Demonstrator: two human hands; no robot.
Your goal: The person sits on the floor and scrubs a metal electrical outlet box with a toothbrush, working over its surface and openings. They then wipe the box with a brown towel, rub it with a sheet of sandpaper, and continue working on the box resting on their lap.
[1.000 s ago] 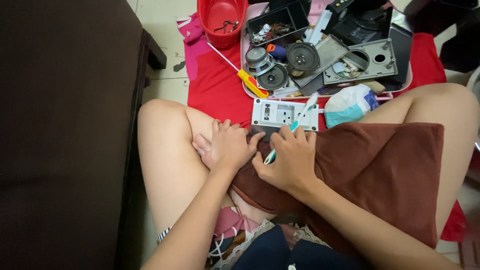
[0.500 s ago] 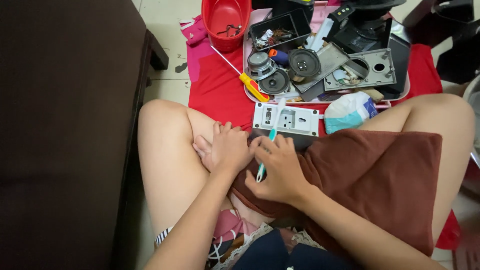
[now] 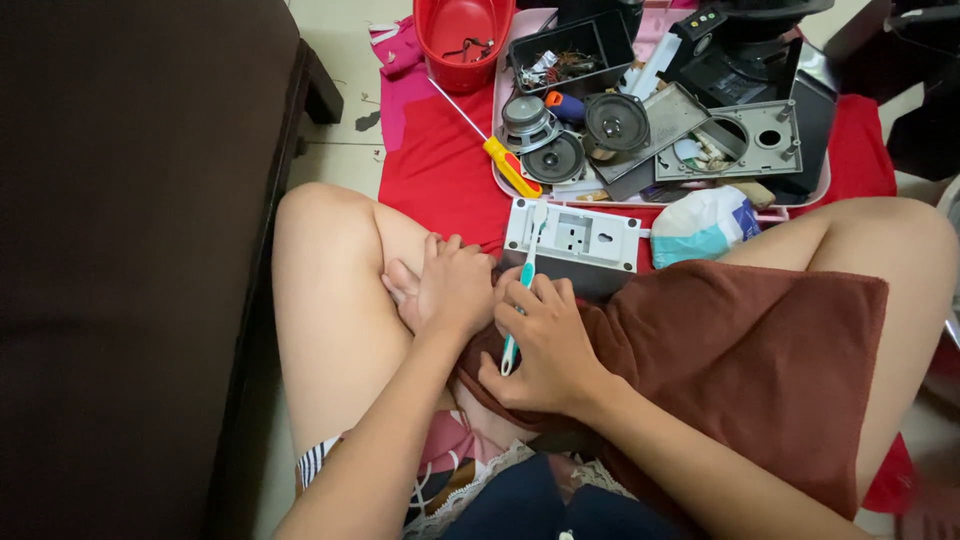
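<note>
My right hand grips a teal-and-white toothbrush whose head rests on a white rectangular socket plate. The plate lies at the front edge of a brown cloth spread over my lap. My left hand lies flat, fingers together, against my left thigh and the cloth's edge, just left of the plate. It holds nothing that I can see.
Beyond the plate, a pink tray holds speaker cones, a grey panel and a black box of parts. A yellow-handled screwdriver, red bowl and tissue pack lie on red cloth. Dark furniture stands left.
My right hand has turned the toothbrush from slanting right to nearly upright, its head now over the plate's left part. My left hand has stayed put.
</note>
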